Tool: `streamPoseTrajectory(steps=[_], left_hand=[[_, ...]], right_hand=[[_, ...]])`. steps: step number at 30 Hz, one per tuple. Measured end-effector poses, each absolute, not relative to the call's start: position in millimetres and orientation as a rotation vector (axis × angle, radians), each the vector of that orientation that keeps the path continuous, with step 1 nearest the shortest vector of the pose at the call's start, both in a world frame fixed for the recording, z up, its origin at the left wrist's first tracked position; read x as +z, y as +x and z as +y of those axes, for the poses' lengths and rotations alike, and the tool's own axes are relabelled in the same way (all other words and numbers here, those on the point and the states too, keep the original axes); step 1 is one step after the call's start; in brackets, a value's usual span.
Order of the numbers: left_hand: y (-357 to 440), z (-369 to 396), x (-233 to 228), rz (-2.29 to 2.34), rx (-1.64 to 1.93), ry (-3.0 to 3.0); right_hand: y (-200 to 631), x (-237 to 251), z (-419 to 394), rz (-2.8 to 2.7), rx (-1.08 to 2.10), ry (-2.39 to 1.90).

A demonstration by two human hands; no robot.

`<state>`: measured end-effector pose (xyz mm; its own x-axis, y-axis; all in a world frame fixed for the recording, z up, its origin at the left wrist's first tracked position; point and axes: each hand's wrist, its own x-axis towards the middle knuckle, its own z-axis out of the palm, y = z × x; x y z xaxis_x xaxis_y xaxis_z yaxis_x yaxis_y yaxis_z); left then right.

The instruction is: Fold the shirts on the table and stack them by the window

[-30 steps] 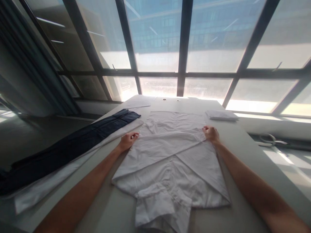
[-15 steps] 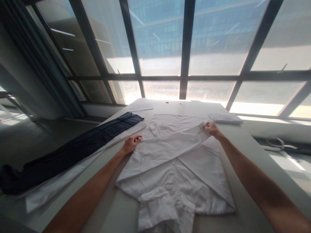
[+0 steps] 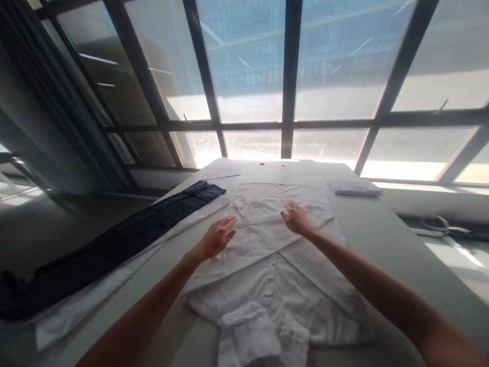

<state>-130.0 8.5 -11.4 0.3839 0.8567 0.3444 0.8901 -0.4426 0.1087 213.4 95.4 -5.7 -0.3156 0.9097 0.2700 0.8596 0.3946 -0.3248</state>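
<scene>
Beneath right hand [image 3: 295, 218], white shirt [image 3: 272, 260].

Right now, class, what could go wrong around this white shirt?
The left hand and right hand are over the white shirt; pressing unevenly might set in the wrinkles near them. The white cloth beside the dark garment lies close to the left hand, so a wide sweep could snag it.

Left hand [image 3: 216, 239] and right hand [image 3: 296, 219]: bare, fingers [image 3: 229, 221] slender. Left forearm [image 3: 153, 312] and right forearm [image 3: 372, 271]: bare along visible length, smooth in outline, tapering to narrower wrists [image 3: 195, 256]. Fingernail detail indistinct.
</scene>
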Motion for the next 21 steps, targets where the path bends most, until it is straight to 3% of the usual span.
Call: streamPoseTrajectory(steps=[3,6,14,21], left_hand=[[-103.2,-8.6,-25.6,-1.519,-0.356,-2.656],[-96.1,-18.6,-37.7,-1.528,-0.246,-2.665],[-104.4,-18.8,-43.4,-1.6,-0.215,-2.654],[-107.8,-16.9,-31.8,-1.596,-0.281,-2.755]], right_hand=[[144.3,-19.1,58.4,-2.549,0.259,-1.124],[123.4,-29.5,45.5,-2.679,0.327,-0.984],[266.9,-27.5,123.5,-2.534,0.183,-1.707],[300.9,-28.7,133.8,-2.474,0.05,-1.735]])
